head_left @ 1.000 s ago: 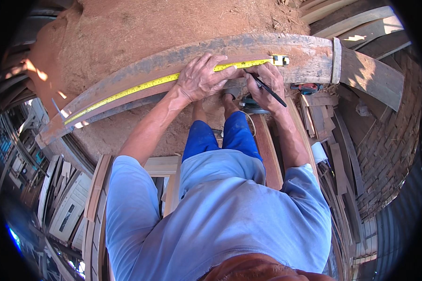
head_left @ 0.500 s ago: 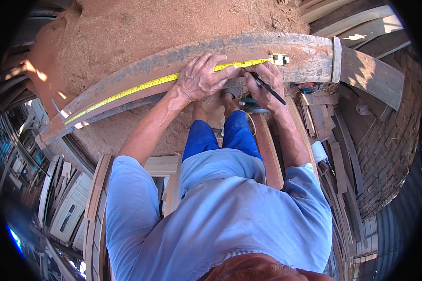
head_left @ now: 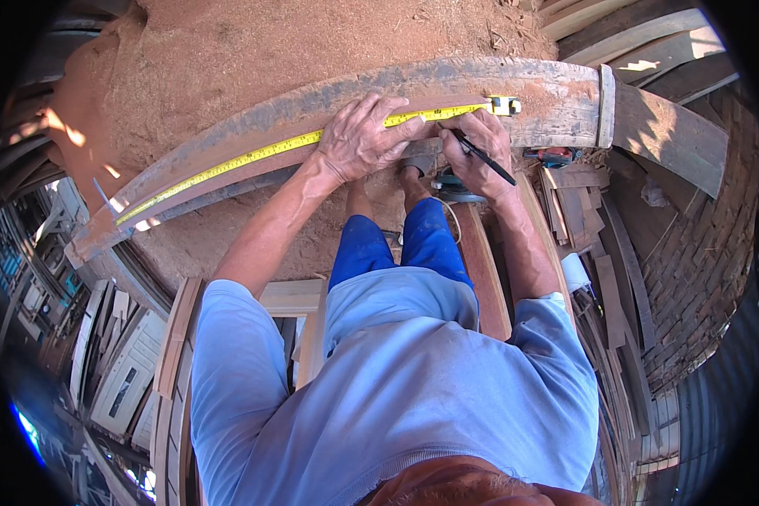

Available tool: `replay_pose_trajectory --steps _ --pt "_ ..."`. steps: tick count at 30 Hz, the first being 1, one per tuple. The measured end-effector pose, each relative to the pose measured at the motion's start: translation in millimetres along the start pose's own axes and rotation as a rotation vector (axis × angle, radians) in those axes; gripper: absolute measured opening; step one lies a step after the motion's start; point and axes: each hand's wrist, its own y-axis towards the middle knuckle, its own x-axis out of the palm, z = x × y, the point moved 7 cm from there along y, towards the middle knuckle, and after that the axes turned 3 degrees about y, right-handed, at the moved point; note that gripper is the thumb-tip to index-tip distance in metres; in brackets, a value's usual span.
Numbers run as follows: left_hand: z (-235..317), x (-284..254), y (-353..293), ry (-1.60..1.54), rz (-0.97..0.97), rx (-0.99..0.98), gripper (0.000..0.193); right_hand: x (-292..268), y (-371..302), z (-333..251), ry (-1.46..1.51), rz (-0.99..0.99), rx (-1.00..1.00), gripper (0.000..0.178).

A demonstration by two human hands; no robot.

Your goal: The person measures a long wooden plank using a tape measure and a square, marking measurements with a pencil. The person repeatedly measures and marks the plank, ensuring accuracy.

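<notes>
A yellow tape measure [head_left: 261, 152] is drawn out along a reddish wooden board [head_left: 312, 121]. Its case [head_left: 504, 106] lies at the right end. My left hand [head_left: 366, 137] rests across the tape and board, fingers and thumb apart, pressing down; the tape passes under it. My right hand [head_left: 478, 152], just left of and below the case, is closed round a black pen [head_left: 486, 158]. The pen's rear end sticks out toward the lower right, while its tip sits low by the board's near edge, hard to make out.
Beneath the board runs a long, curved, weathered timber bench [head_left: 557, 93]. Sawdust [head_left: 312, 42] covers the ground beyond. A red and dark power tool [head_left: 557, 156] and a round-based tool [head_left: 455, 187] sit near my right arm. Stacked planks [head_left: 578, 202] stand at right; more wood lies at left.
</notes>
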Motion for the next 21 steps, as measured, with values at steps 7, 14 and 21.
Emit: replay_pose_trajectory --steps 7,14,21 --pt "-0.8 1.8 0.0 -0.011 0.016 -0.014 0.047 0.6 -2.1 2.4 0.011 -0.002 0.052 0.016" --pt "-0.5 0.5 0.3 -0.028 0.008 -0.02 0.048 1.0 -2.0 2.1 0.009 -0.002 0.066 0.016" --pt "-0.8 2.1 -0.4 -0.018 -0.014 -0.02 0.05 0.8 -1.0 1.1 0.01 0.049 0.001 0.017"
